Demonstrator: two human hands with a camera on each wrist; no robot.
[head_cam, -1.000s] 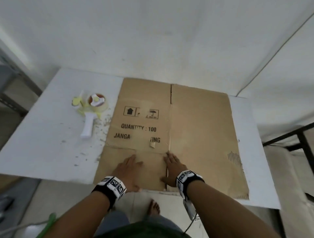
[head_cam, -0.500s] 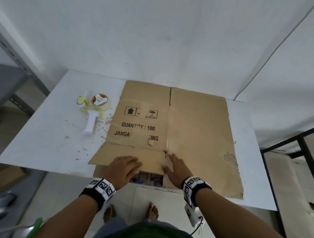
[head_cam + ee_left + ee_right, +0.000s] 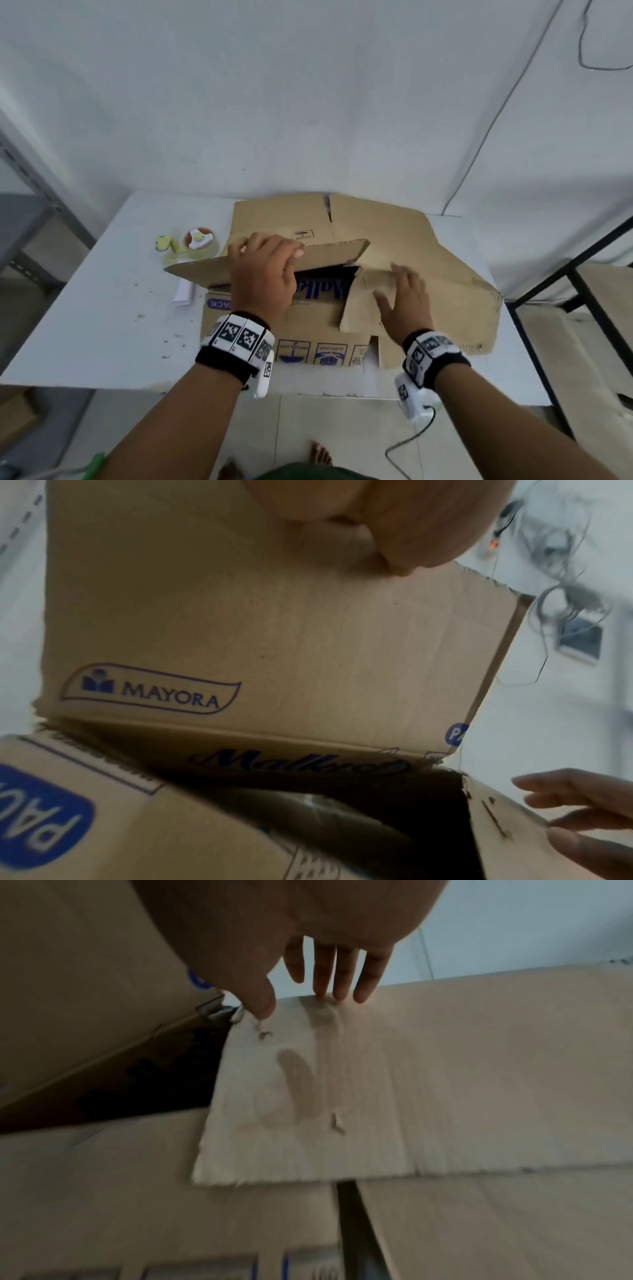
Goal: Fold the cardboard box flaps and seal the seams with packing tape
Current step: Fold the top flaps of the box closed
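Observation:
A brown cardboard box [image 3: 428, 246] lies partly opened on the white table [image 3: 102, 308]. My left hand [image 3: 263, 274] grips the raised left flap [image 3: 329, 253], fingers curled over its top edge; the left wrist view shows the flap [image 3: 274, 628] with a MAYORA logo under my palm [image 3: 359, 520]. Below it a dark gap shows blue print inside. My right hand [image 3: 404, 301] rests flat with straight fingers [image 3: 325, 969] on the right flap [image 3: 342, 1083]. The yellow and white tape dispenser [image 3: 191, 243] lies left of the box, partly hidden by the flap.
A white wall stands right behind the table. At the right is a black metal frame [image 3: 582, 291], at the left a grey shelf rack [image 3: 27, 212]. A cable [image 3: 411, 442] hangs from my right wrist. Small scraps dot the tabletop left of the box.
The box lay flat under both palms. My left hand has lifted the near left flap up and away, opening a gap with blue print. My right hand has shifted onto the right flap.

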